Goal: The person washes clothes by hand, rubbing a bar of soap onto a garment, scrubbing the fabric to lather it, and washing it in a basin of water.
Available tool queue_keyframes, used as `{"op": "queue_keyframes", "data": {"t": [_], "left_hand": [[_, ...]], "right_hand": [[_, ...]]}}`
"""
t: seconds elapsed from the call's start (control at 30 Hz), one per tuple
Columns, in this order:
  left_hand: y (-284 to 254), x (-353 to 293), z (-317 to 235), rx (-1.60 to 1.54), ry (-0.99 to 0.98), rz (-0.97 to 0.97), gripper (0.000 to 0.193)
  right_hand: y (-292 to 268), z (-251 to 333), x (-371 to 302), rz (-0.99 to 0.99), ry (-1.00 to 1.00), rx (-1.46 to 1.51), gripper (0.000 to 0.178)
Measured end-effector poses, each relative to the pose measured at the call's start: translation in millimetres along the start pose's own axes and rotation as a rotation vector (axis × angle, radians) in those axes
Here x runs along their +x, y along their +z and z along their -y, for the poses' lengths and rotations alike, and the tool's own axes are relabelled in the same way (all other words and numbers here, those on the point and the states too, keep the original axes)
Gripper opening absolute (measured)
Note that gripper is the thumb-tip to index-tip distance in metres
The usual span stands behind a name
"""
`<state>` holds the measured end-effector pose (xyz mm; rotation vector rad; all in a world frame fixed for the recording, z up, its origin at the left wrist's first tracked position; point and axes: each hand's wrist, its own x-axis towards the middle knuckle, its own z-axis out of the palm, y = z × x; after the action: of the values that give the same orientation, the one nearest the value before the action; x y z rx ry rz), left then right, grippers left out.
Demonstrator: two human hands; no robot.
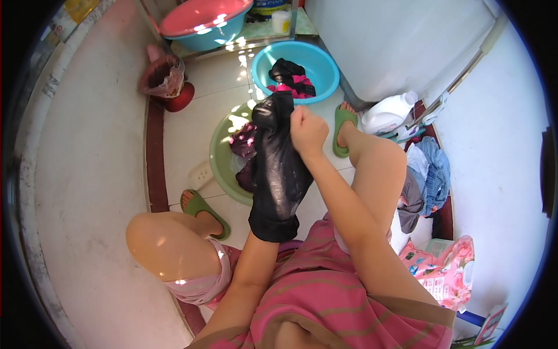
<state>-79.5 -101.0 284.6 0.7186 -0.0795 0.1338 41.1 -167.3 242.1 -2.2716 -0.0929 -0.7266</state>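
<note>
A damp, sheer black stocking-like garment (pixel 278 168) is pulled over my left hand and wrist, so the fingers are hidden under it. My left forearm (pixel 256 264) goes in at its thick cuffed end. Closed into a fist, my right hand (pixel 308 129) grips the garment's upper right side. Below the garment stands a green basin (pixel 220 157), partly covered by it, with dark purple cloth (pixel 243 139) inside. Farther off, a light blue basin (pixel 330 75) holds black and bright pink clothing (pixel 290 78).
A white bottle (pixel 388 114) lies tilted by the right wall. Near it are jeans and other clothes (pixel 430 174), and a pink floral bag (pixel 444 273). A lined red bin (pixel 161 78) stands at the left wall. Stacked basins (pixel 206 23) sit on a shelf. My slippered feet flank the green basin.
</note>
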Motion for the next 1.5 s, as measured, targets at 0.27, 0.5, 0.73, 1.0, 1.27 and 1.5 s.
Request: {"op": "queue_keyframes", "data": {"t": [0.27, 0.5, 0.73, 1.0, 1.27, 1.5], "left_hand": [[-79.0, -1.9, 48.8, -0.350, -0.033, -0.041, 0.041], [-115.8, 0.8, 61.7, -0.988, -0.166, 0.104, 0.023], [-14.0, -12.4, 12.9, 0.278, 0.081, -0.174, 0.026], [-109.2, -7.7, 68.1, -0.156, 0.314, -0.015, 0.025], [-38.6, -17.6, -6.0, 1.024, 0.262, 0.155, 0.041], [-11.5, -7.9, -6.6, 1.037, 0.120, -0.082, 0.037]], "right_hand": [[-7.0, 38.1, -61.7, 0.273, -0.314, 0.261, 0.020], [-9.2, 63.6, -67.3, 0.273, -0.268, 0.126, 0.020], [2.9, 1.8, -18.6, 0.177, 0.142, 0.022, 0.025], [-17.4, 48.6, -82.5, 0.324, -0.479, 0.617, 0.018], [-9.6, -7.3, -13.8, 0.430, 0.463, 0.339, 0.039], [-32.6, -6.7, -18.6, 0.858, 0.052, 0.188, 0.059]]}}
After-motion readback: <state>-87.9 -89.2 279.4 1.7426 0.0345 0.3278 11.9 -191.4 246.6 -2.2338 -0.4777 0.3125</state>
